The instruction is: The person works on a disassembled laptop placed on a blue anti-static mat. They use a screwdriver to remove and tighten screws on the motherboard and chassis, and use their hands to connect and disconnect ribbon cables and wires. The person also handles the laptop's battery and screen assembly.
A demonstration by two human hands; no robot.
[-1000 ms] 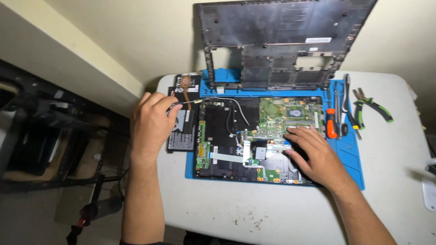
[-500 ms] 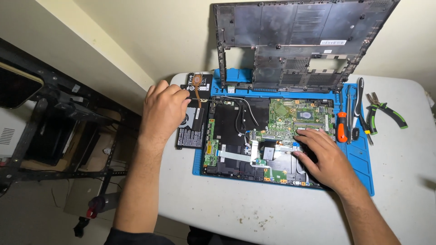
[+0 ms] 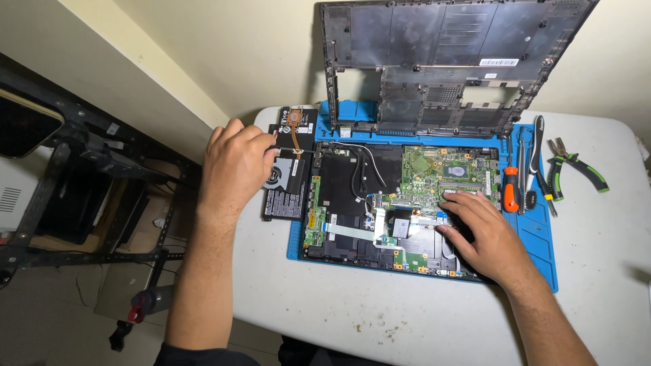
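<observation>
1. Landmark: an opened laptop point(image 3: 400, 203) lies flat on a blue mat point(image 3: 542, 251) on a white desk point(image 3: 339, 318), its boards and cables exposed.
2. Left hand point(image 3: 234, 166): fingers closed in a pinch on a thin tool point(image 3: 295, 150). The tool's shaft runs from the hand toward the laptop's left edge. The kind of tool cannot be told.
3. Under and just right of the left hand, left of the laptop and partly off the mat, lies a black battery point(image 3: 288, 183). A fan with a copper pipe point(image 3: 293, 122) rests on its far end.
4. Right hand point(image 3: 485, 234): laid palm down on the laptop's right front part, fingers spread and slightly bent, tips touching the parts beside the green board point(image 3: 441, 169). It grips nothing that can be seen.
5. Black and white wires point(image 3: 359, 166) curve across the laptop's left half. A flat white ribbon point(image 3: 352, 232) lies across its front left.
6. Behind the laptop, a dark bottom cover point(image 3: 447, 61) stands upright against the wall.
7. Right of the laptop, on the mat: an orange-handled screwdriver point(image 3: 510, 188) and dark tools point(image 3: 536, 156) just beside it.
8. Further right, on the bare desk: green-handled pliers point(image 3: 576, 169).
9. In front of the laptop, small crumbs of debris point(image 3: 386, 331) on the desk.
</observation>
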